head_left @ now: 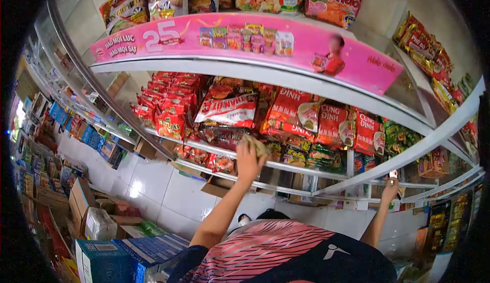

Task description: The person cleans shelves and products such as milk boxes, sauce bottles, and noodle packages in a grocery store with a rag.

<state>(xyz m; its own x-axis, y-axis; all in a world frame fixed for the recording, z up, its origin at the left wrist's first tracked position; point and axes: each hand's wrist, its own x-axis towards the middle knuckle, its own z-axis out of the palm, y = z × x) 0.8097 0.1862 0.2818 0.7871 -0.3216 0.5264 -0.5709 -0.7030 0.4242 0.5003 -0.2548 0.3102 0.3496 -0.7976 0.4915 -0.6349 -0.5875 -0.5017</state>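
Note:
My left hand (247, 161) is closed on a crumpled beige cloth (256, 147) at the metal front edge (286, 167) of the middle shelf. Just behind the cloth lies a dark-wrapped pack (222, 135), with a red and white noodle pack (228, 108) above it. Lower down at the right, my right hand (391, 189) is beside a lower shelf rail, its fingers curled. A small white and dark thing shows at those fingers, too small to name.
Red "Cung Dinh" noodle packs (335, 123) fill the middle shelf. A pink banner (245, 45) runs along the upper shelf's front. Curved white metal frame bars (408, 158) cross at the right. Blue boxes (127, 260) and cardboard cartons (81, 206) stand on the tiled floor (168, 191) at the left.

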